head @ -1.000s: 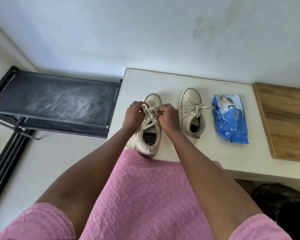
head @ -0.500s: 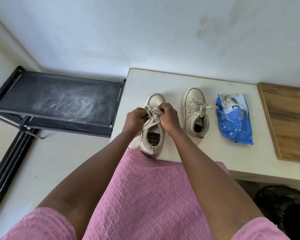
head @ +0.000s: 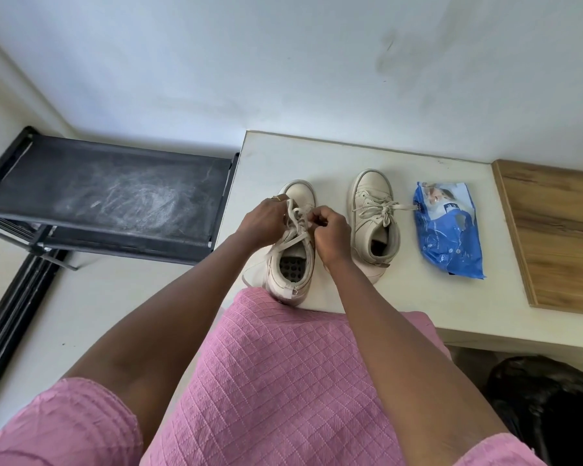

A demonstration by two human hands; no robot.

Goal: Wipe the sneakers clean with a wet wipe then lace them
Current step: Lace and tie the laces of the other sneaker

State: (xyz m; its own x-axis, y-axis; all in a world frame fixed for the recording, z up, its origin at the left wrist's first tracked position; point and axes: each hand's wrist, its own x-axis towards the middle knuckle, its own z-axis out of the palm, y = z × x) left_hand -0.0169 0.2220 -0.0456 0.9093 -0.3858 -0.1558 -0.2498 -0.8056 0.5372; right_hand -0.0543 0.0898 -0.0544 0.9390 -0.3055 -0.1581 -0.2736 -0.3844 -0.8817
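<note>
Two cream high-top sneakers stand toes away from me on a white table (head: 418,297). The left sneaker (head: 292,264) sits at the table's front edge. My left hand (head: 266,220) and my right hand (head: 332,235) are over its tongue, each pinching part of the cream lace (head: 295,223). A loose end of that lace trails off the shoe's left side. The right sneaker (head: 374,213) is laced, with a bow tied on top. A blue wet-wipe pack (head: 446,230) lies just right of it.
A black shoe rack (head: 108,193) with a dusty fabric shelf stands to the table's left. A wooden board (head: 559,237) lies on the table's right end. A black bag (head: 549,405) sits on the floor at lower right. A wall is behind the table.
Both hands have stayed on the left sneaker's lace, shifting slightly over the tongue and working the lace between the fingers. The right sneaker and wipe pack have not moved.
</note>
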